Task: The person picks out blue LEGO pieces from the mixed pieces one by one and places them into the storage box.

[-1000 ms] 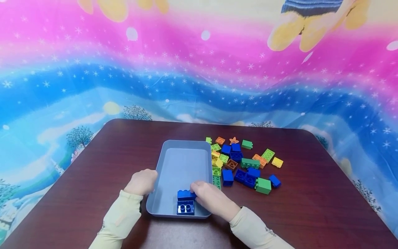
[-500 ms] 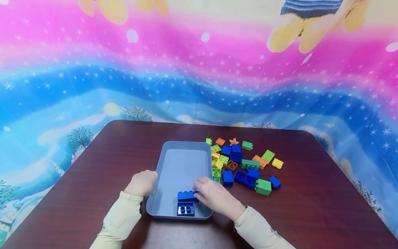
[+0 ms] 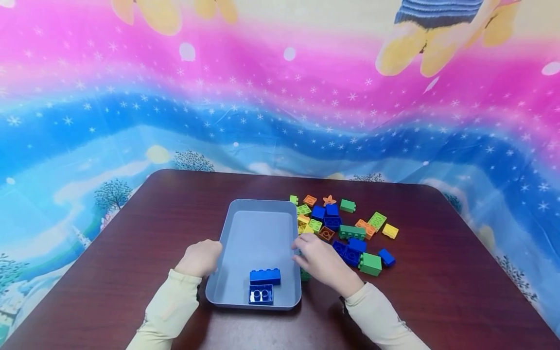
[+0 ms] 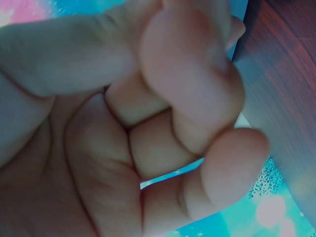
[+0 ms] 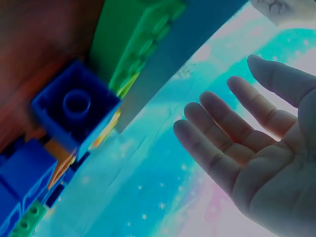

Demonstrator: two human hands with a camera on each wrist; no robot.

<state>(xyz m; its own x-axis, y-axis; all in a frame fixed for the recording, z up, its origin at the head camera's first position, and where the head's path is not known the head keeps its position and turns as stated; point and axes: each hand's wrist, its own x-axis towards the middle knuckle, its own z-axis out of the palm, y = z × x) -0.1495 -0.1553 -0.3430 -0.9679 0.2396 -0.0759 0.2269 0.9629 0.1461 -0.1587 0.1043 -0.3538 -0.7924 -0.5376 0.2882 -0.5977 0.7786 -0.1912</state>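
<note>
A grey rectangular tray (image 3: 255, 238) lies on the dark wooden table. Inside its near end sit two blue toy bricks: a long one (image 3: 265, 277) with studs facing away, and one with its hollow underside (image 3: 261, 294) up. My left hand (image 3: 199, 257) holds the tray's left rim; the left wrist view shows the curled fingers (image 4: 182, 64) close up, hiding most of the grip. My right hand (image 3: 325, 262) is over the tray's right rim, with fingers extended and nothing held. Below it, in the right wrist view, are a hollow blue brick (image 5: 76, 106) and a long green brick (image 5: 133, 44).
Right of the tray spreads a loose pile of bricks, including a green one (image 3: 371, 263), a dark green one (image 3: 352, 232), an orange one (image 3: 365, 228) and a yellow one (image 3: 390, 231). An orange flower-shaped piece (image 3: 329, 200) lies at the back. A printed cloth (image 3: 271, 97) hangs behind the table.
My right hand has let go of the long blue brick in the tray and moved right, out over the tray's rim toward the pile. The left hand stays in place.
</note>
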